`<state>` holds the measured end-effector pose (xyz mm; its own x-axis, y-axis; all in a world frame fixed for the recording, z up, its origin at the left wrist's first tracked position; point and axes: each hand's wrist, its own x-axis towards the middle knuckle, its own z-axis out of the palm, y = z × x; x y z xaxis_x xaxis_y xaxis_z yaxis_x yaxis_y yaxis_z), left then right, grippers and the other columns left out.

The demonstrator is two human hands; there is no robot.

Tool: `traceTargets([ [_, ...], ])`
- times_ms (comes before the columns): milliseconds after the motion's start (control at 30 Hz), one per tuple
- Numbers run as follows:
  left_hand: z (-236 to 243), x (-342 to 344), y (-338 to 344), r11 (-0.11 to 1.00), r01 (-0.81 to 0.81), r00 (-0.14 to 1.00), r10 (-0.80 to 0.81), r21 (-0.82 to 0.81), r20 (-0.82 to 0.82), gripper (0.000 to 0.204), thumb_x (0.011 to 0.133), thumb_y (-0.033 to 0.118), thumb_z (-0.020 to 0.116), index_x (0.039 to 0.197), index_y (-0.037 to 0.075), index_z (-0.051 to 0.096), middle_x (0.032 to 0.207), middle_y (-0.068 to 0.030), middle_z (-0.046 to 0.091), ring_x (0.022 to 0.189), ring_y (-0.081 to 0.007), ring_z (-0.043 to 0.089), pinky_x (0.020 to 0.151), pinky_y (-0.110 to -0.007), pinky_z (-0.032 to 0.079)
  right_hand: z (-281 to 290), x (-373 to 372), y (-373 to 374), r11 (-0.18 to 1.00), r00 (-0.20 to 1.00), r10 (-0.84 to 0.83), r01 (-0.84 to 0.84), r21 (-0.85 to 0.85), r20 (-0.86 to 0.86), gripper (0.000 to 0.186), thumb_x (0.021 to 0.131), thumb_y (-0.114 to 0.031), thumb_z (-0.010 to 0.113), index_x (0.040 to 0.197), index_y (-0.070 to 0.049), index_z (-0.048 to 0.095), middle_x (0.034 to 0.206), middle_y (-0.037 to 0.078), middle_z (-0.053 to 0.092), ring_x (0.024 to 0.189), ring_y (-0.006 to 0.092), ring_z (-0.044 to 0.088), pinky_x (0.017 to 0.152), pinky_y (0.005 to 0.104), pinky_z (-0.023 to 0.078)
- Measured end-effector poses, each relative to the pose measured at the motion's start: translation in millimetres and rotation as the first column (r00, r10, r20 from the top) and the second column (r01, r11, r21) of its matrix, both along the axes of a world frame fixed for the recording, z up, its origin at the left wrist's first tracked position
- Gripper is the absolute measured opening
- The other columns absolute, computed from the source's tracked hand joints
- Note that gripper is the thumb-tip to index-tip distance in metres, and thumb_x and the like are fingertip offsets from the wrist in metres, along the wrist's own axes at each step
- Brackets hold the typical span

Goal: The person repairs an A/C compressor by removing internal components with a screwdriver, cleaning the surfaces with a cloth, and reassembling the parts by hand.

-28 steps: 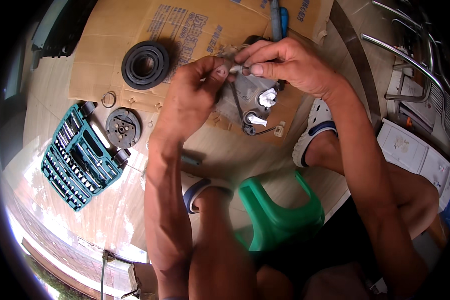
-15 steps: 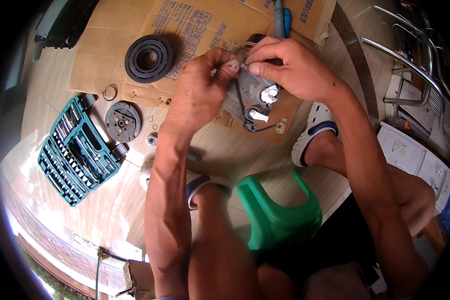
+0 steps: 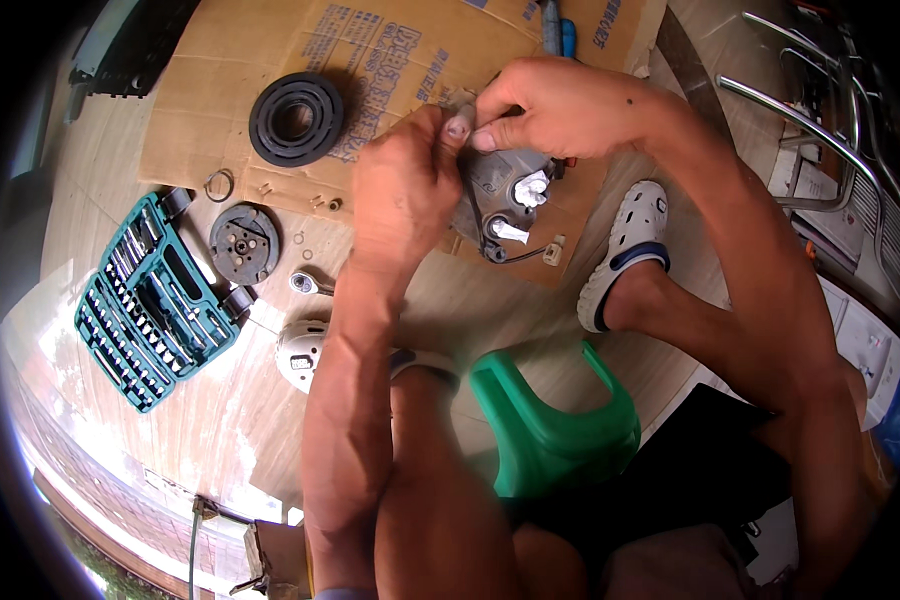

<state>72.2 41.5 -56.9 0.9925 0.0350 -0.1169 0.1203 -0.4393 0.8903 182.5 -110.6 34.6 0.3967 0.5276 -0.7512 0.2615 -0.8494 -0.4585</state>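
Observation:
A grey metal compressor [image 3: 490, 180] lies on the cardboard, its two ports stuffed with white paper plugs [image 3: 531, 189]. A black cable [image 3: 475, 215] runs along its left side to a pale connector [image 3: 553, 252]. My left hand [image 3: 405, 175] is closed at the compressor's upper left, thumb and index finger pinched together. Opposite it, my right hand [image 3: 545, 110] is also closed, its thumb and fingertips meeting beside the left thumb. What lies between the fingertips is hidden. The hands cover the compressor's far end.
On the cardboard [image 3: 220, 60] sits a black pulley [image 3: 297, 118]. Left of my arm lie a round clutch plate [image 3: 245, 245], a ring [image 3: 219, 184], a ratchet [image 3: 308, 284] and an open green socket case [image 3: 160, 300]. A green stool [image 3: 560, 430] stands near me; a blue-handled tool [image 3: 560, 30] lies beyond.
My right hand has shifted slightly left and turned, its wrist and elbow swinging up and outward. My left forearm has moved a little right. Both hands stay closed at the compressor.

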Motion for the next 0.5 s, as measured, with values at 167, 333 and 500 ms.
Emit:
traceTargets([
  [167,2,-5,-3,0.995,-0.082,0.997,0.082,0.050,0.005,0.028,0.104,0.028,0.059,0.089,0.005,0.063,0.084,-0.0215,0.069,0.081,-0.0450,0.067,0.070,-0.052,0.052,-7,5,1,0.989,0.963,-0.150,0.148,-0.024,-0.225,0.026,0.103,-0.024,0.064,0.102,0.001,0.071,0.062,0.002,0.058,0.047,0.0103,0.051,0.043,0.0302,0.040],
  [333,1,-2,-11,0.991,-0.098,0.995,0.100,0.092,-0.014,0.027,0.103,0.028,0.059,0.091,0.004,0.066,0.084,-0.0219,0.070,0.082,-0.0447,0.068,0.071,-0.052,0.053,-10,21,1,0.988,0.919,-0.155,0.153,-0.034,-0.363,0.028,0.103,-0.024,0.064,0.092,0.001,0.068,0.061,0.000,0.055,0.045,0.0086,0.048,0.038,0.0286,0.035],
  [500,4,7,-4,0.975,-0.176,0.971,0.196,0.138,-0.141,0.030,0.101,0.031,0.060,0.092,0.004,0.071,0.081,-0.0227,0.072,0.081,-0.0441,0.070,0.073,-0.051,0.056,-23,12,5,0.972,0.948,-0.183,0.214,0.096,-0.260,0.029,0.101,-0.024,0.065,0.089,0.002,0.070,0.063,0.001,0.057,0.045,0.0086,0.047,0.042,0.0286,0.037],
])
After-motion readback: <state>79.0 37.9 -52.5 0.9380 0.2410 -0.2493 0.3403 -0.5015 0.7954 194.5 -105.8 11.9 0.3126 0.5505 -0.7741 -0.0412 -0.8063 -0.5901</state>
